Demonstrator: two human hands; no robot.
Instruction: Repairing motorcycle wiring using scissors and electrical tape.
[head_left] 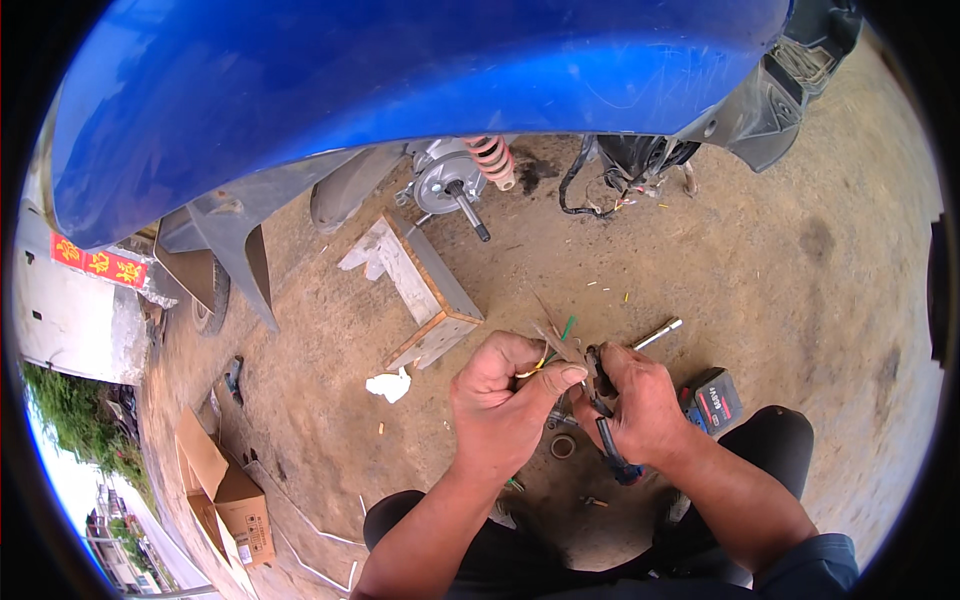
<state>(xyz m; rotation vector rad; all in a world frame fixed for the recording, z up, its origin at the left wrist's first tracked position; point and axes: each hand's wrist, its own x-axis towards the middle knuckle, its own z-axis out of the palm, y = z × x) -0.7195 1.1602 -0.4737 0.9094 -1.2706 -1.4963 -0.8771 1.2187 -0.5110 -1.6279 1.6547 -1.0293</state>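
My left hand [500, 400] is closed, pinching a few thin wires [569, 327], among them a green and a yellow one. Closed around a pair of pliers [607, 440] with dark and blue handles, my right hand [645, 405] meets the left at the wires. The jaws are partly hidden by my fingers, so I cannot tell whether they touch a wire. Beyond the right hand a silver rod [660, 332] sticks out. Beside my right knee lies a power tool [712, 400] with a dark battery, partly covered by my arm.
Overhead spans a blue scooter body [420, 80], with a red spring [490, 160] and a hub with an axle [452, 188] beneath. A wooden stand [440, 300], white crumpled tissue [388, 385], cardboard box [245, 510], another hand tool [234, 380] and a ring [563, 446] are on the ground.
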